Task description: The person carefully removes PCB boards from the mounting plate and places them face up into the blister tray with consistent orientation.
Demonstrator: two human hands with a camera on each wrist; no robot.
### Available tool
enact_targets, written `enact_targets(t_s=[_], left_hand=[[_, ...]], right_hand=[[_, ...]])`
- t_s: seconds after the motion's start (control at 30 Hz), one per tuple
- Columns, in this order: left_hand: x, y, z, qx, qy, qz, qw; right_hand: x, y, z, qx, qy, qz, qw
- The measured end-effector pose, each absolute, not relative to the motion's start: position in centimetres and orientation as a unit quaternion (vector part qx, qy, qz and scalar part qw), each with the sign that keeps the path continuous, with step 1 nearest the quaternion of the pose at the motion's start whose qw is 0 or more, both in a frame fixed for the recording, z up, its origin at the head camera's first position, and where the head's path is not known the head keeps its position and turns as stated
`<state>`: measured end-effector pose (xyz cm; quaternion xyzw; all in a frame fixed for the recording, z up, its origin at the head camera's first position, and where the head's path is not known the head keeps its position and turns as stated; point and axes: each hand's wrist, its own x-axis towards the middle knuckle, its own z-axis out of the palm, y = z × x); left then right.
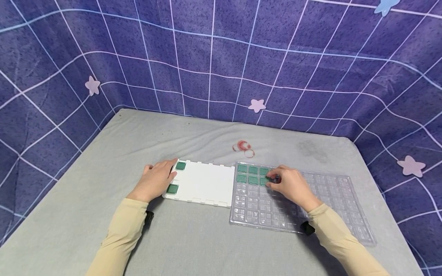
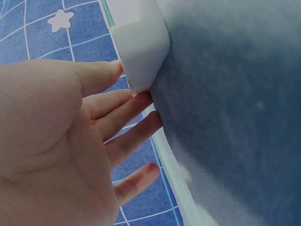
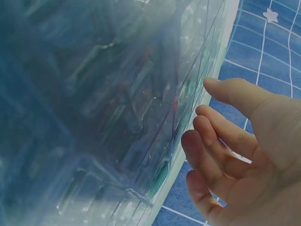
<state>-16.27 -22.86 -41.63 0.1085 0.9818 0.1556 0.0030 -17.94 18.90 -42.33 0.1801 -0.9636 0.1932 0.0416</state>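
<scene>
A white rectangular tray (image 1: 207,182) lies flat, with one green ribbed square (image 1: 180,165) at its upper-left corner and another green square (image 1: 172,189) at its lower left. My left hand (image 1: 155,180) rests against the tray's left edge, fingers fairly straight and touching it in the left wrist view. To the right lies a clear plastic tray (image 1: 248,219) of many pockets; green squares (image 1: 242,168) fill several at its upper left. My right hand (image 1: 290,184) has thumb and bent index finger at the rightmost visible green squares. Whether it pinches one is unclear.
A grey cloth (image 1: 193,241) covers the table, with red ring-shaped marks (image 1: 244,145) behind the trays. A purple grid-patterned curtain (image 1: 193,57) surrounds the back and sides. The white tray's right edge meets the clear tray's left edge.
</scene>
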Motion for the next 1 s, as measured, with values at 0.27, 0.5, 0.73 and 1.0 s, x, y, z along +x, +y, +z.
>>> enact_targets(t_s=[0.27,0.5,0.73,1.0], left_hand=[[-16.2,-22.9,-41.7,0.109,0.982,0.155,0.004],[-16.3,-22.9,-41.8,0.112,0.981,0.156,0.000],[-16.4,-23.1,-42.0,0.106,0.982,0.153,0.009],[-16.5,-23.1,-41.9,0.106,0.982,0.154,0.014]], right_hand=[[-17.9,18.9,-42.4,0.180,-0.963,0.197,0.041],[-17.7,18.8,-42.5,0.178,-0.964,0.194,0.042],[-17.6,18.3,-42.4,0.174,-0.963,0.201,0.043],[-17.8,17.6,-42.3,0.176,-0.961,0.207,0.048]])
